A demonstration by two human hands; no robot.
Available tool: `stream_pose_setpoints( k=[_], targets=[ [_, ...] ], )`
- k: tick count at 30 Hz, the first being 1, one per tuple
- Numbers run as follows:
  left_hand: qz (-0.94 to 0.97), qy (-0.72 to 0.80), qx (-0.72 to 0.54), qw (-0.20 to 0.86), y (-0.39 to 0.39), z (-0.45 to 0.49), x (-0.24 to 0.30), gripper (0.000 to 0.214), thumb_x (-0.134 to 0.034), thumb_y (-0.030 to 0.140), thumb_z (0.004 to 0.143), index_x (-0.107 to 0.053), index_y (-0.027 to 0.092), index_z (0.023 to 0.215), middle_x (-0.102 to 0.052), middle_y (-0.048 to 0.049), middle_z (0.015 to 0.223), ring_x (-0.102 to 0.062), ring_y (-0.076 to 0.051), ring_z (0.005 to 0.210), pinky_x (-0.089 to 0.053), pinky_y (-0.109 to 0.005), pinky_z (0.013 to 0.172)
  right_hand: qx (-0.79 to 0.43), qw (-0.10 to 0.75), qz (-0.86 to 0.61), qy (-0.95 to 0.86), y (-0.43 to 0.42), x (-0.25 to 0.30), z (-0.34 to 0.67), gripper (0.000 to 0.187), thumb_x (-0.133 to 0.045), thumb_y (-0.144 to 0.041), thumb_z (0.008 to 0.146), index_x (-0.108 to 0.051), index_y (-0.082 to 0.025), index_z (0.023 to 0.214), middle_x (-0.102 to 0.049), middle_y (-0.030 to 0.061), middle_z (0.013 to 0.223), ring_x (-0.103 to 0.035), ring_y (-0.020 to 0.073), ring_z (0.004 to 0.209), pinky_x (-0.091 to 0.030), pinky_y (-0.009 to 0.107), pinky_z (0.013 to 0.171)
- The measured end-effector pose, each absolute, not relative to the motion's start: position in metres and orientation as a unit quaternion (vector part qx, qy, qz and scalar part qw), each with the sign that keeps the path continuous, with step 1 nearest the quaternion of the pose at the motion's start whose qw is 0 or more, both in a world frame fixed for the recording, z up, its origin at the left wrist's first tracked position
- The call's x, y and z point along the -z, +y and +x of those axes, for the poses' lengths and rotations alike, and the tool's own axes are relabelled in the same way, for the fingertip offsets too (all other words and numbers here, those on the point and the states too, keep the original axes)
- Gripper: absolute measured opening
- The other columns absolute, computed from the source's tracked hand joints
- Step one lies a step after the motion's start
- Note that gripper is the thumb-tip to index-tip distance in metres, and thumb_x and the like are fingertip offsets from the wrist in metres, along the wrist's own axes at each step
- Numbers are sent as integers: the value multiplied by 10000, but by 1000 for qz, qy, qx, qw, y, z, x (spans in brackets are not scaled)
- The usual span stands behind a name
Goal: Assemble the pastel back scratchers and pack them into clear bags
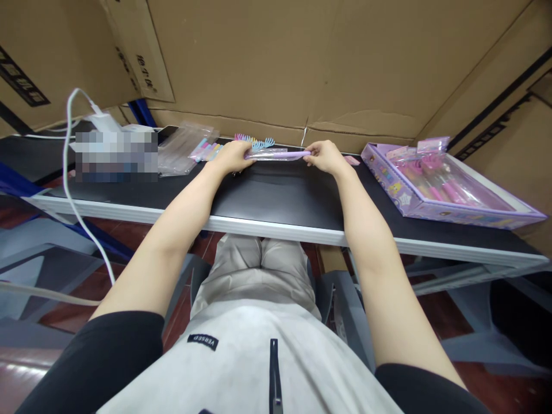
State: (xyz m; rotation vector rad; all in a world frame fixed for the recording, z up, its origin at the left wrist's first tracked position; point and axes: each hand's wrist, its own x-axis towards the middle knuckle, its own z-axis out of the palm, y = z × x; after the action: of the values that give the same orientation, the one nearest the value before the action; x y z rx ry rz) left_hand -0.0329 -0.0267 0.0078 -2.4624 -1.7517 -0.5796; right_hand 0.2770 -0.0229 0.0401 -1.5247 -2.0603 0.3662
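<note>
The left hand [233,155] is closed on the bagged end of a purple pen [296,154], and the right hand [325,156] pinches its other end between thumb and fingers. The pen, partly inside a clear bag [271,153], is level above the black desk [280,198]. Just beyond the left hand are colourful coils [265,143]; to its left, pastel pens [206,150] and clear plastic sleeves [175,154]. A purple box [466,213] containing packaged pink items [444,181] sits on the right.

Slim purple stick [297,154] (near level), partly inside clear plastic sleeve [269,153], above tabletop [280,198].
</note>
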Motion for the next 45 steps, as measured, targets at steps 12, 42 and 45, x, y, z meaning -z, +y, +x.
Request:
stream_pose_setpoints(
  k=[12,42,45],
  targets=[
    [-805,-567,166,61,-25,-27,-4,242,-637,242,903,-776,210,1099,-812,-156,1145,-741,-372,1180,-539,-428,999,-234,337,-537,-737,-24,-38,268,128,-833,-223,868,-839,-209,996,-780,50,845,-779,277,908,-679,547,1016],
    [-808,-530,242,90,-3,-32,14,124,-666,167,854,-702,223,958,-792,-140,1069,-717,-356,1080,-508,-414,906,-247,314,-555,-729,-23,-38,267,290,-895,-222,941,-668,-186,765,-615,5,663,-599,135,665,-562,270,717],
    [-814,-519,245,92,-3,-32,15,143,-664,159,857,-707,225,975,-792,-133,1077,-715,-352,1091,-511,-416,919,-250,320,-546,-733,-26,-39,264,275,-853,-224,979,-682,-187,767,-628,12,672,-587,130,660,-539,257,692]
  ],
)
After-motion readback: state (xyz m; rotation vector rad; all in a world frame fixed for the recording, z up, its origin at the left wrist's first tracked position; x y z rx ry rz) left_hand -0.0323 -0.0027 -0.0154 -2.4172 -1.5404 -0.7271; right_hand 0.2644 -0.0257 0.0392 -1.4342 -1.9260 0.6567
